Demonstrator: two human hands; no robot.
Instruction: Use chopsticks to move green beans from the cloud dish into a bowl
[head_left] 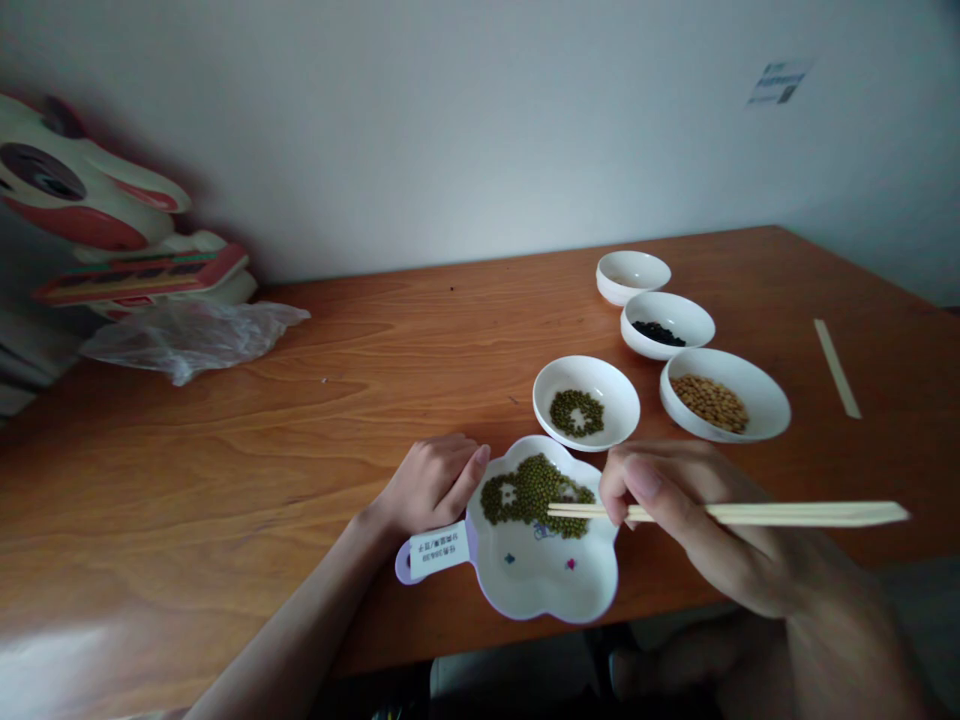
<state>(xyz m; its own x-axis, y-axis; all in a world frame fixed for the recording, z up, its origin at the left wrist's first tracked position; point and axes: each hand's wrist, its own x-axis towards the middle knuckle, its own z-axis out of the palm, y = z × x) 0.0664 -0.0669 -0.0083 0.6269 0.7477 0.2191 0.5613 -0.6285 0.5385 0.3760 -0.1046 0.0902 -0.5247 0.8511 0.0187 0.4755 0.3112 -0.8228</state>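
Note:
My right hand (697,520) is closed around a pair of wooden chopsticks (795,514). Their tips reach into the green mung beans (536,485) in a white flower-shaped dish (544,590) with a lilac rim; whether a bean is pinched between them cannot be made out. At the dish's left edge, above its labelled handle (439,550), my left hand (442,485) is closed with the thumb on the rim. Just behind the dish stands a white bowl (551,385) holding more mung beans (576,413).
To the right are bowls of tan beans (709,402) and black beans (658,333), with another white bowl (634,270) behind. A flat wooden strip (837,368) lies at far right. A toy keyboard (150,275) and a clear plastic bag (195,340) are at left.

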